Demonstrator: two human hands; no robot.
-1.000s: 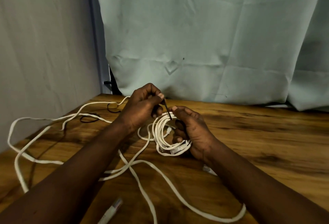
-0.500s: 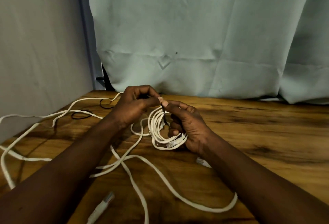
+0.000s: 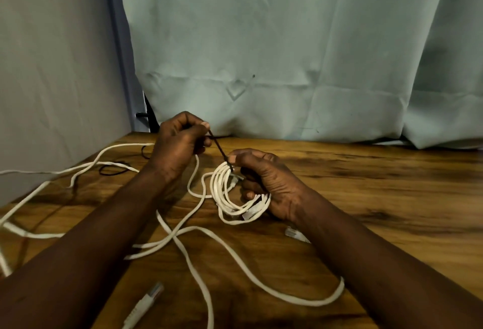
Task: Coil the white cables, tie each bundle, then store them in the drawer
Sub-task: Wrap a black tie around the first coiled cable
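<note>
Over table (image 3: 366, 198), right hand (image 3: 269, 182) gripped white coil (image 3: 222, 187); left hand (image 3: 177, 148), ten o'clock off, pinched dark tie (image 3: 219, 149). Seemingly tying step; cinching likely needed next.

Likely a plain room at home serving as a makeshift work corner: a wood-grain worktop (image 3: 366, 198) standing against a bare grey wall (image 3: 52, 67), a creased pale-green cloth (image 3: 261, 41) hung behind, loose white cables (image 3: 235, 247) strewn across.

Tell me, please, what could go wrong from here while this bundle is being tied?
The dark tie could slip from the left hand pinching it, letting the coil in the right hand spring open. The loose cable lying around both forearms might snag or tangle.
</note>
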